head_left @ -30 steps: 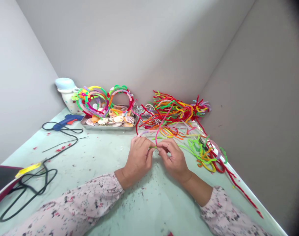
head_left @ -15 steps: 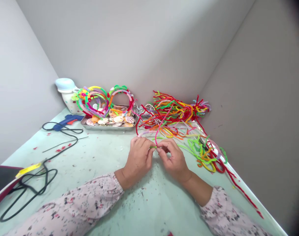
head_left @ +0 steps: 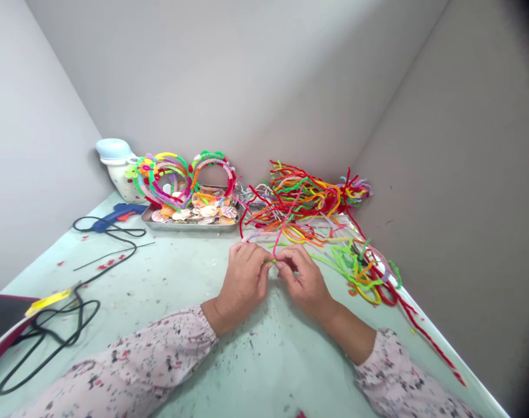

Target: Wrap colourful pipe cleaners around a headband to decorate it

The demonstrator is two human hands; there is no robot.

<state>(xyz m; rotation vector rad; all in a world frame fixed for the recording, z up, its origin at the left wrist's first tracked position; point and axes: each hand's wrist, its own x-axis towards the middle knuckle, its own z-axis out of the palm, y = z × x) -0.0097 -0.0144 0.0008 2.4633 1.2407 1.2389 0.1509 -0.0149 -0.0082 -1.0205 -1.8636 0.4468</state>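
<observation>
My left hand [head_left: 245, 276] is closed, its thumb and forefinger pinching a short bit of green pipe cleaner [head_left: 270, 260]. Against it, my right hand [head_left: 305, 281] pinches the lower end of a pink pipe cleaner [head_left: 283, 228], which stands up and leans right. The fingertips of both hands nearly meet where the two colours join, and they partly hide the join. Just behind my left fingers a pale lilac pipe cleaner [head_left: 259, 234] curves out; its near end is hidden.
Behind lie a heap of coloured pipe cleaners [head_left: 308, 194] and a metal tray [head_left: 194, 227] of seashells with decorated hoops [head_left: 166, 180]. At left are a blue glue gun [head_left: 111, 218], black cord [head_left: 83, 284] and a white container [head_left: 118, 165]. Tangled green strands [head_left: 349, 261] lie at right.
Hardly anything differs. The pink pipe cleaner's lower end and my fingertips have shifted very slightly left; both hands keep their pinch.
</observation>
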